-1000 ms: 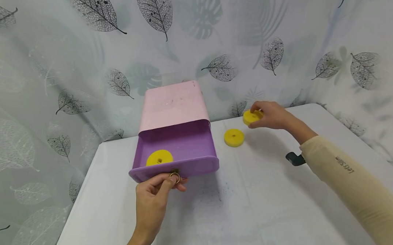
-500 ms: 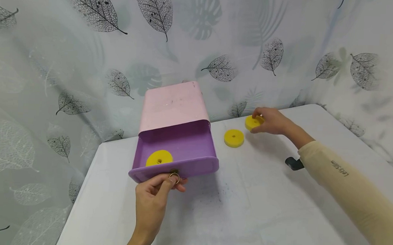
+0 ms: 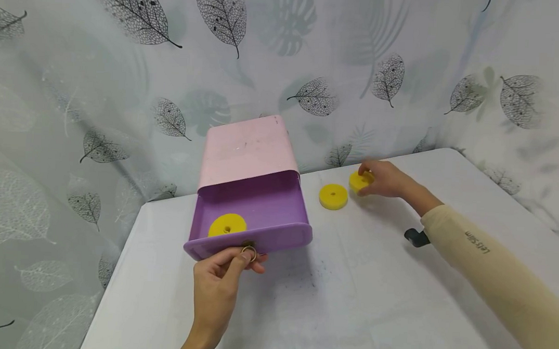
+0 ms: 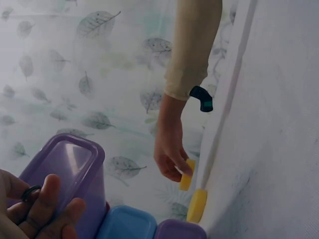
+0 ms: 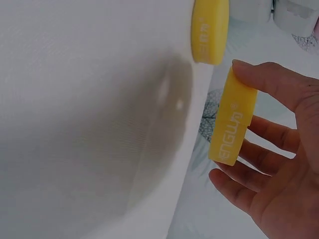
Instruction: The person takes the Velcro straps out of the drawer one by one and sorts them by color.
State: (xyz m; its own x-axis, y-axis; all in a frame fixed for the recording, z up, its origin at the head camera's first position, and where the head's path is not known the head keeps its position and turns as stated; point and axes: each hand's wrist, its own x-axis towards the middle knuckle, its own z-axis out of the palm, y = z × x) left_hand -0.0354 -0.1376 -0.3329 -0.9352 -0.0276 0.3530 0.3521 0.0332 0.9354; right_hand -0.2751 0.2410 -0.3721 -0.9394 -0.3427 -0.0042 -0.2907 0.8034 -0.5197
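My left hand (image 3: 216,286) pinches the metal ring pull (image 3: 249,253) of a purple drawer (image 3: 281,238), which stands pulled out of a pink-topped cabinet (image 3: 248,149). A yellow disc (image 3: 228,223) with a small centre hole lies inside the drawer. At the back right, my right hand (image 3: 384,179) grips another yellow disc (image 5: 233,122) by its edge, thumb on one side and fingers on the other. White lettering runs along that disc's side, and a gap shows between it and the table in the right wrist view. Just left of it, a third yellow disc (image 3: 333,196) lies flat.
A dark green curved piece (image 3: 416,238) lies beside the right sleeve. Below the open drawer, the left wrist view shows a blue drawer front (image 4: 128,224) and another purple drawer front (image 4: 180,230). A leaf-print curtain (image 3: 275,54) hangs behind the white table (image 3: 372,293).
My right hand has come down and slightly nearer with the yellow disc, close beside the disc on the table. The left hand and the drawer stay put.
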